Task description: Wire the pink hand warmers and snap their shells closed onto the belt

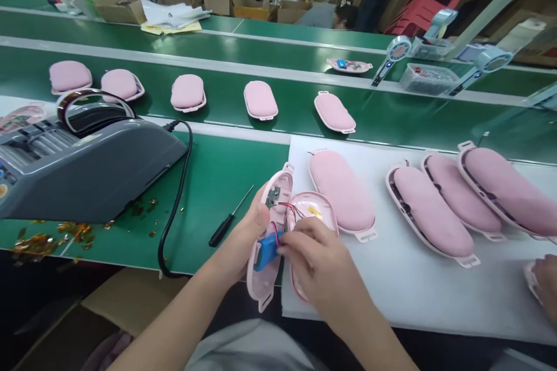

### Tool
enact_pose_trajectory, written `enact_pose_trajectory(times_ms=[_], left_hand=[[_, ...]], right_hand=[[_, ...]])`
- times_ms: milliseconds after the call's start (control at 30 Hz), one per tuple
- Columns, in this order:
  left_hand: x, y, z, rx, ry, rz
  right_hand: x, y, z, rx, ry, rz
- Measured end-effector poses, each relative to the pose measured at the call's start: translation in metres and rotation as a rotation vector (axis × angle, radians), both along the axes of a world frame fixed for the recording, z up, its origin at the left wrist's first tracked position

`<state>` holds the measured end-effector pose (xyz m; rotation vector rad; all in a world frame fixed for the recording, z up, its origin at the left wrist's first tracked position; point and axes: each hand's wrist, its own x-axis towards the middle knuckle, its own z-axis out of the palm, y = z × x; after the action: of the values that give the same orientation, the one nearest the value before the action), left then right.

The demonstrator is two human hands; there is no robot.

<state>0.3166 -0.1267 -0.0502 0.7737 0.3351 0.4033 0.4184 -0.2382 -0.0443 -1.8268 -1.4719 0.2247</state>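
The left hand (243, 243) has its grip closed around a pink shell (281, 185), thumb over the near side, holding it tilted with its inside showing above the front edge of the green counter (226, 162). In the shell sit a small circuit board (273, 196) and, lower down, a blue block (266, 252). The right hand (324, 264) has its fingertips drawn close together at the block's right side, by the red and black wires (275, 233); whether they pinch a wire or only touch the block cannot be told. More wires run from the board toward a second pink shell (319, 202), open side up and partly hidden by the right hand, at the left edge of a white sheet (418, 287). A padded pink case (342, 191) lies just beyond it, with three similar cases (433, 208) farther right. Left of the hands lies a screwdriver (221, 230), then a grey machine (100, 168) with a black cable (174, 214). Another person's hand (547, 278) shows at the right edge.
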Motion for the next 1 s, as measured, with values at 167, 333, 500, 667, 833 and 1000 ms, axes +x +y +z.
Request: enact_pose_trajectory(times_ms=[167,333,500,667,833,1000], left_hand=[[-0.010,0.006,0.002,0.077,0.102,-0.024],[-0.016,0.010,0.009,0.281,0.294,0.010],[-0.019,0.015,0.010,0.466,0.436,0.157],[-0.019,0.019,0.000,0.452,0.554,0.199],[-0.021,0.017,-0.004,0.406,0.608,0.196],[-0.017,0.013,0.000,0.424,0.611,0.215]], right_hand=[[0.002,0.019,-0.006,-0.002,-0.238,-0.100],[-0.023,0.034,-0.010,-0.054,-0.391,-0.265],[-0.036,0.025,-0.007,0.014,-0.358,-0.280],[-0.022,-0.012,0.013,0.214,-0.318,-0.306],[-0.001,-0.045,0.007,0.075,-0.401,-0.492],[0.001,-0.060,-0.017,-0.277,-0.015,-0.484]])
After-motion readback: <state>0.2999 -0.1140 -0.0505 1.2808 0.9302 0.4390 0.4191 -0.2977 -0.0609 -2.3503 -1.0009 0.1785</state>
